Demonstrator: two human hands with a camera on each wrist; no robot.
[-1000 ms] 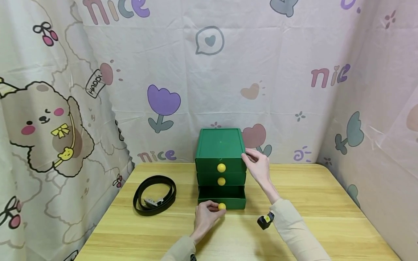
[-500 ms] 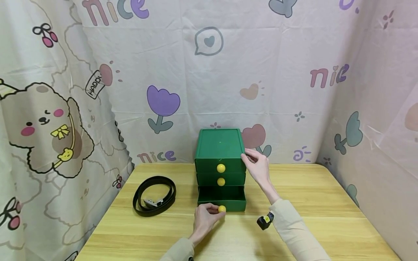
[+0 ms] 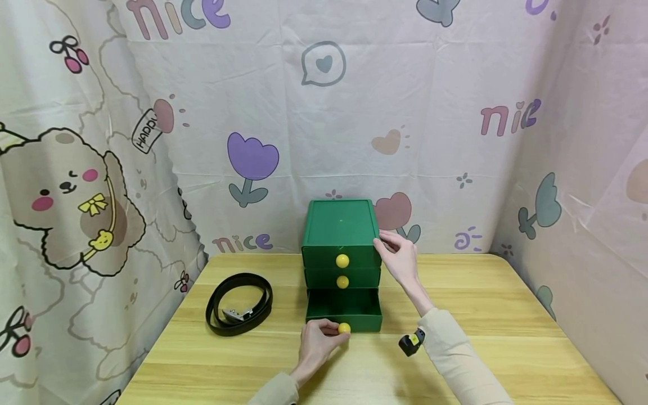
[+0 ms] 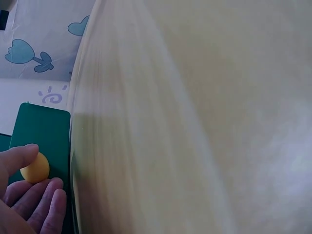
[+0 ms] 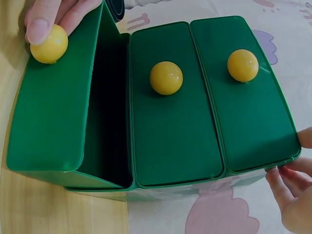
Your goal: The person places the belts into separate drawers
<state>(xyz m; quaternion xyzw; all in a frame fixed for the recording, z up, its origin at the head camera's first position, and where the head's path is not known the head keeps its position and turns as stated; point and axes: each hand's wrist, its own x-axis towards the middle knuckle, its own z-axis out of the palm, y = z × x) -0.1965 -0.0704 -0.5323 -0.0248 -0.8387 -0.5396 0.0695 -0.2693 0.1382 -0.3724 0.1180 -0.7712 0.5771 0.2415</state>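
Observation:
A green three-drawer cabinet (image 3: pixel 341 222) stands at the back middle of the table, with a round yellow knob on each drawer. The bottom drawer (image 3: pixel 368 323) is pulled partway out, and its visible inside is dark and bare. My left hand (image 3: pixel 316 347) pinches the bottom drawer's knob (image 4: pixel 36 168) between thumb and fingers. At the cabinet's upper right front corner, my right hand (image 3: pixel 401 257) grips the edge, thumb at the front and fingers along the side. The middle knob (image 5: pixel 166 78) and the top knob (image 5: pixel 243 65) are untouched; both their drawers are closed.
Left of the cabinet lies a coiled black belt (image 3: pixel 228 328) with a silver buckle (image 3: pixel 237 315). Printed cloth (image 3: pixel 324 124) hangs behind and at both sides of the wooden table (image 3: pixel 506 326). A small black wrist camera (image 3: pixel 411 342) sticks out from the right sleeve.
The bottom drawer has come a little further out toward me, its knob still pinched by my left hand. My right hand has kept its place on the cabinet's corner.

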